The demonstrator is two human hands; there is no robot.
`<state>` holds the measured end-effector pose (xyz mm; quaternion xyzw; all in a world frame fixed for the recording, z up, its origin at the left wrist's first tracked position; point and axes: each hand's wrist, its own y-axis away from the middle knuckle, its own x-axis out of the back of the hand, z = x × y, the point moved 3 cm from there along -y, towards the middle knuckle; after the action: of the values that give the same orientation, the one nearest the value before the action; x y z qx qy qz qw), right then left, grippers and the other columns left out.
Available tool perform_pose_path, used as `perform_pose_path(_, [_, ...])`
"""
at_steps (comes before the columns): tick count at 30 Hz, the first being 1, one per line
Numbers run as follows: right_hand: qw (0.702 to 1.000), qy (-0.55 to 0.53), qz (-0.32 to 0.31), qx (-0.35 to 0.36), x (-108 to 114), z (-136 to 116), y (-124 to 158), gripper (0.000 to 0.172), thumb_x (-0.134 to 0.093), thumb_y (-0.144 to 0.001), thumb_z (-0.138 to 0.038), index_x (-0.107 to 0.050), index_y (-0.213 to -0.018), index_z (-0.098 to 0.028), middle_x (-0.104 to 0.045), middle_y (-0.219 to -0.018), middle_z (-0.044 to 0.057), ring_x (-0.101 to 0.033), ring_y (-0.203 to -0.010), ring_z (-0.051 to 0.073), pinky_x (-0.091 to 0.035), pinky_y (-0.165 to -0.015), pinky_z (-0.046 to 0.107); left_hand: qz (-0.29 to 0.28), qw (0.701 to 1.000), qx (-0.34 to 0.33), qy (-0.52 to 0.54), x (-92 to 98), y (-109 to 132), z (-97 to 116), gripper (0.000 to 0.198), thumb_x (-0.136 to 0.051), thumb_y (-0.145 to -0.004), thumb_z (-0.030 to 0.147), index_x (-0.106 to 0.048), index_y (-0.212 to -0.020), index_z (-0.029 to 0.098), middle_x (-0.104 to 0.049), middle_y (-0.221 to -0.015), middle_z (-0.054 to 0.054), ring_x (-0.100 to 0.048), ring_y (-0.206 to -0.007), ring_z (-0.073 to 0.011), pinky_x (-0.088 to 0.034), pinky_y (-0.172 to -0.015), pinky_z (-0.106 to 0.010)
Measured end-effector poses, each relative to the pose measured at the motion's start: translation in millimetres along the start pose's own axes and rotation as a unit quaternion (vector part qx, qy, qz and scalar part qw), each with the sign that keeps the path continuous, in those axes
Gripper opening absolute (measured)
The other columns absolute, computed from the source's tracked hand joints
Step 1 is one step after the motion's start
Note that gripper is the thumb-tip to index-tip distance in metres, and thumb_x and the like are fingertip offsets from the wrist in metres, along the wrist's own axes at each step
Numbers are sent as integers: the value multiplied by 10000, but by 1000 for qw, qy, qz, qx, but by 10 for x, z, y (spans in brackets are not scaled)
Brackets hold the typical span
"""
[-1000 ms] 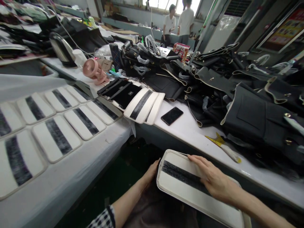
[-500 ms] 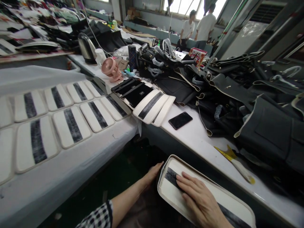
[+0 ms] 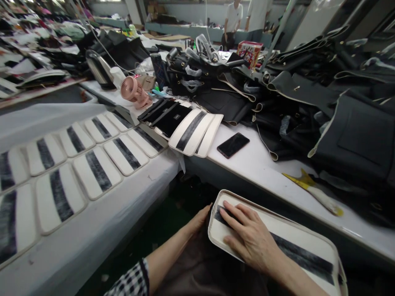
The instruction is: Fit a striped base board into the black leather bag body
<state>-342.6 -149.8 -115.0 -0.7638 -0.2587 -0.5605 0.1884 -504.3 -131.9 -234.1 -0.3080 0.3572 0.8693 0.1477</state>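
A cream panel with a dark stripe down its middle lies across my lap at the bottom of the view. My right hand rests flat on its left end, fingers spread and stretched over the stripe. My left hand reaches under the panel's left edge, and its fingers are mostly hidden beneath it. A checked sleeve covers my left forearm.
Several more striped cream panels lie in rows on the left table. On the right table are a small stack of panels, a black phone, a yellow-handled brush, a pink fan and heaps of black bag parts. Two people stand far back.
My right hand slid from the panel's far edge to its left end and now lies flat on the stripe. The view swung slightly; the left hand stayed at the edge.
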Motion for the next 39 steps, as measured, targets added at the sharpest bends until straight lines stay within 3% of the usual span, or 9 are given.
perform_pose_path(7, [999, -30, 28, -21, -15, -16, 2, 627, -574, -896, -411, -371, -1476, -289, -303, -1565, -30, -362, -1298, 295, -343, -1082, 488, -66, 997, 35, -15, -63, 87, 157, 709, -582, -813, 673, -608, -1269, 131, -668, -1195, -182, -605, -1144, -335, -404, -1047, -474])
perform_pose_path(12, [996, -67, 52, -40, -22, -16, 42, 743, -582, -886, -422, -265, -1522, -204, -411, -1505, 25, -366, -1283, 283, -330, -1089, 446, -29, 991, 21, -131, -54, 147, 387, 682, -612, -801, 657, -606, -1283, 175, -673, -1198, -134, -581, -1157, -323, -419, -1012, -437])
perform_pose_path(18, [997, -55, 53, -34, -46, -29, 54, 695, -576, -884, -401, -322, -1502, -210, -355, -1541, 33, -372, -1291, 294, -308, -1096, 470, -53, 970, 45, -231, -64, 311, 612, 719, -658, -791, 612, -482, -1403, 278, -604, -1308, -126, -532, -1206, -340, -496, -793, -365])
perform_pose_path(27, [998, -33, 46, -15, -55, -64, 94, 714, -544, -907, -389, -257, -1529, -189, -307, -1566, 26, -371, -1276, 297, -309, -1094, 470, 2, 956, -21, -291, -254, 514, 717, 593, -707, -798, 465, -592, -1315, 197, -665, -1213, -109, -607, -1082, -326, -516, -804, -367])
perform_pose_path(30, [998, -27, 60, -1, -50, -57, 105, 702, -550, -900, -387, -287, -1518, -182, -320, -1561, 22, -371, -1274, 303, -315, -1089, 474, 25, 897, -86, -432, -422, 615, 867, 383, -671, -822, 427, -727, -1108, 178, -735, -1027, -60, -640, -875, -257, -471, -725, -288])
perform_pose_path(32, [997, -24, 70, 6, -47, -56, 112, 697, -556, -895, -385, -303, -1511, -179, -318, -1561, 22, -383, -1265, 303, -326, -1079, 474, 57, 811, -129, -569, -537, 666, 950, 305, -578, -880, 405, -765, -861, 164, -726, -785, -41, -590, -675, -186, -381, -595, -257])
perform_pose_path(35, [997, -16, 77, 12, -41, -65, 117, 687, -551, -898, -392, -315, -1506, -176, -322, -1560, 23, -386, -1269, 302, -328, -1077, 468, 101, 678, -190, -703, -657, 698, 982, 405, -494, -918, 333, -629, -576, 163, -589, -555, -31, -469, -512, -127, -259, -532, -285])
perform_pose_path(37, [997, -8, 76, 12, -36, -74, 113, 672, -539, -904, -395, -326, -1500, -170, -322, -1560, 28, -377, -1281, 307, -313, -1087, 468, 118, 631, -229, -732, -690, 695, 944, 394, -467, -927, 290, -563, -562, 176, -576, -569, -39, -489, -527, -134, -257, -554, -301])
perform_pose_path(39, [997, -2, 73, 11, -31, -83, 106, 660, -530, -910, -389, -332, -1496, -160, -318, -1561, 36, -368, -1291, 310, -297, -1096, 466, 125, 610, -253, -740, -697, 683, 882, 352, -444, -936, 263, -555, -610, 190, -603, -627, -57, -540, -580, -160, -273, -583, -310])
